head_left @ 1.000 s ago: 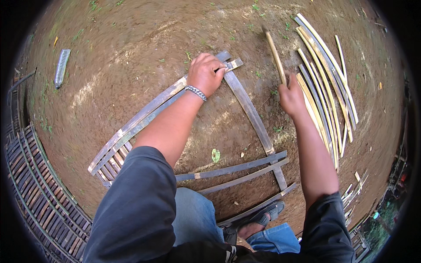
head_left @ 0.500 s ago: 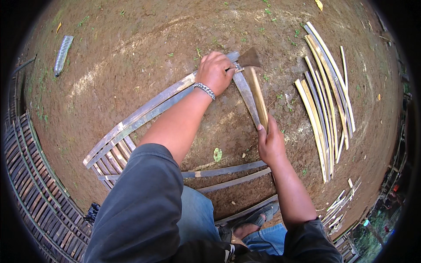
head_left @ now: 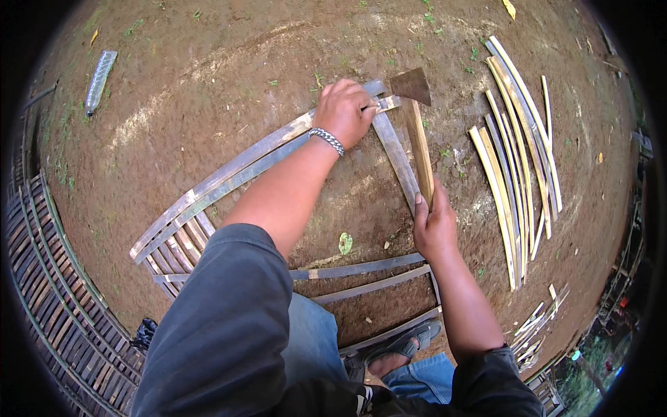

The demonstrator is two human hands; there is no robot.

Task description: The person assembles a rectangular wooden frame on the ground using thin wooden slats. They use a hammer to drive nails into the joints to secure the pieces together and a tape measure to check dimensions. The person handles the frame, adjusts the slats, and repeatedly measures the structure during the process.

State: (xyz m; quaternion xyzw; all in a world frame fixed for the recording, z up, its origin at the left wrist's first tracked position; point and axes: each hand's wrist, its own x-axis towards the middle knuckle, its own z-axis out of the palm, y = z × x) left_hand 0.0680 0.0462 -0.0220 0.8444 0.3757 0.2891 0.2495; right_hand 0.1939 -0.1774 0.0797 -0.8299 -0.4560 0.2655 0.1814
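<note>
My right hand [head_left: 436, 228] is wrapped round the wooden handle of a hatchet [head_left: 418, 139]. Its dark, broad blade lies just right of the corner of a frame of split bamboo slats [head_left: 240, 165] on the ground. At that corner my left hand [head_left: 342, 112], with a chain bracelet on the wrist, presses down with its fingers closed. Something small and dark shows at the fingertips, too small to name. A short pale slat end [head_left: 388, 104] sticks out beside them. One slat [head_left: 394, 149] runs from the corner toward my right hand.
Loose bamboo strips [head_left: 517, 160] lie on the soil at the right, with thin offcuts [head_left: 538, 323] nearer me. A clear plastic bottle [head_left: 101, 82] lies at the far left. Below it stands a slatted bamboo panel [head_left: 59, 292]. My sandalled foot [head_left: 403, 351] is by the frame's near slats.
The hatchet has shifted a little to the right, its head coming away from the slat corner. My right hand moved with it; my left hand stays at the corner.
</note>
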